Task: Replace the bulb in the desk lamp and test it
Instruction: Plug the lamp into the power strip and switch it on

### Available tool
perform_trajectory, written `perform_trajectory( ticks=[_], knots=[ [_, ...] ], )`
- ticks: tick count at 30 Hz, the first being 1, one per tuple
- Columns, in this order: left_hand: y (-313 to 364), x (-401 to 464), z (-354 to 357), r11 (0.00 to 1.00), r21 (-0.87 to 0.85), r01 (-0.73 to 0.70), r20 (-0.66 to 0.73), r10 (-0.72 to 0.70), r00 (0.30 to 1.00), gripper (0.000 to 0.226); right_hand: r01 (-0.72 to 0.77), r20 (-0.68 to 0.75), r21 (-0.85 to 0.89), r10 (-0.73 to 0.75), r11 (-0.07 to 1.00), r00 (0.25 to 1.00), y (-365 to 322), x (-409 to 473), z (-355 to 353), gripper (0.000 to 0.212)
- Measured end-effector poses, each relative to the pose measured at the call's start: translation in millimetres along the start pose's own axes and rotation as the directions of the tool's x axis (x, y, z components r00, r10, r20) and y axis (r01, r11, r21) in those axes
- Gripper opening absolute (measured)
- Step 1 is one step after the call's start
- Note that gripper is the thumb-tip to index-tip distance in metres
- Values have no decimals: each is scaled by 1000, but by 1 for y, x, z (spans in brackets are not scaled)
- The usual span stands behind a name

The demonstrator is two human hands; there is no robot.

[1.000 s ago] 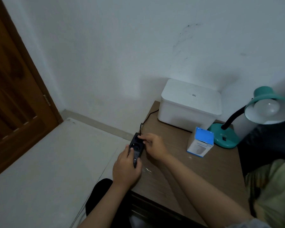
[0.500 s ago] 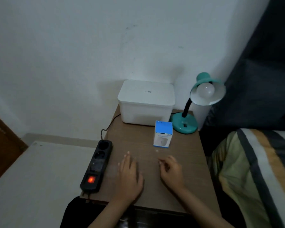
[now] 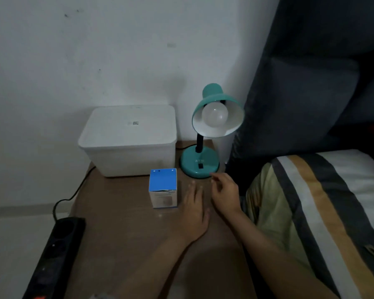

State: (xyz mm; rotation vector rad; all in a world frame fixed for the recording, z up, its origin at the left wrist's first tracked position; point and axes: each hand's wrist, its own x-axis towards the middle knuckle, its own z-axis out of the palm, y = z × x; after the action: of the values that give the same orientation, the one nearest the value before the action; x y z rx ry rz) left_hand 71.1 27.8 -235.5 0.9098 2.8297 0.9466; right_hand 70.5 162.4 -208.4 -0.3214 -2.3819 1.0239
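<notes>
- Brown wood is seen across the bedside table (image 3: 125,244), with bare surface between the near edge and both hands.
- A black power strip (image 3: 56,255) lies along the table's left edge, its cable running back along that side.
- The left hand (image 3: 193,214) is laid flat, fingers spread, holding nothing, just right of the blue-topped bulb box (image 3: 163,187).
- The right hand (image 3: 225,194) is loosely open and empty, fingertips just beside the teal lamp base (image 3: 200,164).
- A striped bedcover (image 3: 322,212) borders the table's right edge.
- A white bulb (image 3: 214,114) sits unlit in the lamp shade (image 3: 218,113).
- A white lidded bin (image 3: 129,139) is set against the wall, left of the lamp.
</notes>
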Motion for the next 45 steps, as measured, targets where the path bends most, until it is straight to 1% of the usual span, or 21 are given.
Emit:
perform_trajectory(
  ticks=[2, 5, 11, 15, 24, 26, 29, 33, 36, 45],
  knots=[
    [-3, 19, 2, 999, 48, 23, 16, -24, 1000, 68, -11, 3, 18, 11, 1000, 1000, 4, 17, 6, 23],
    [-10, 36, 0, 994, 90, 61, -5, -61, 998, 72, -23, 35, 2, 23, 1000, 999, 9, 34, 19, 26],
    [-26, 48, -1, 987, 127, 103, -18, -101, 995, 79, 13, 32, -47, -11, 999, 999, 21, 34, 36, 26],
    [-25, 49, 0, 983, 150, 102, -34, -98, 995, 78, 22, 37, -62, -20, 998, 999, 24, 35, 37, 27],
    [-25, 50, 1, 982, 161, 100, -23, -98, 995, 79, 33, 67, -116, -25, 993, 997, 21, 35, 36, 24],
    [-22, 52, 0, 975, 186, 122, -29, -118, 993, 77, 20, 61, -141, -12, 990, 998, 20, 34, 38, 24],
    [-20, 53, 0, 958, 229, 174, -46, -167, 985, 72, 17, 32, -146, -13, 989, 999, 20, 34, 42, 31],
    [-23, 51, 2, 967, 211, 142, -60, -132, 989, 76, 6, 19, -98, -5, 995, 1000, 19, 34, 41, 25],
    [-24, 51, 2, 965, 211, 153, -70, -141, 988, 77, 6, 33, -96, -3, 995, 999, 18, 34, 40, 23],
    [-23, 51, 2, 961, 227, 159, -55, -151, 987, 76, -26, 74, -96, 33, 995, 997, 17, 34, 38, 28]
  ],
)
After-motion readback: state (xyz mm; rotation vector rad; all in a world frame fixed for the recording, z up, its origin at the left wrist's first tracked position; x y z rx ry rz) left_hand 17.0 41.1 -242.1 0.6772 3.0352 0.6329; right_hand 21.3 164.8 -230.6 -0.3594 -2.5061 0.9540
